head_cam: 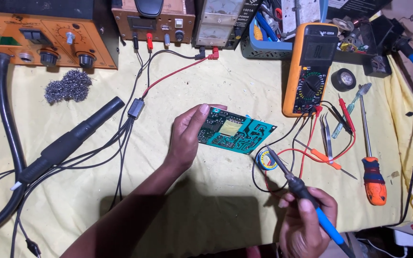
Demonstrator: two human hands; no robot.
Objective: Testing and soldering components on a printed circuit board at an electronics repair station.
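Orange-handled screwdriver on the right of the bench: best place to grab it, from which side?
Take the screwdriver by its fat orange handle, coming from above. It lies flat on the yellow cloth, handle toward the person, clear of the red leads; the thin shaft gives fingers little to hold.

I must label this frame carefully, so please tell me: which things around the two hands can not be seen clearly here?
- Head view: the circuit board is too small to tell its solder joints; the left hand covers its left edge.
- The soldering iron in the right hand: its cord end is cut off by the bottom edge.
- The small round tin: partly hidden by the iron tip and wires.
- The multimeter: dial setting too small.
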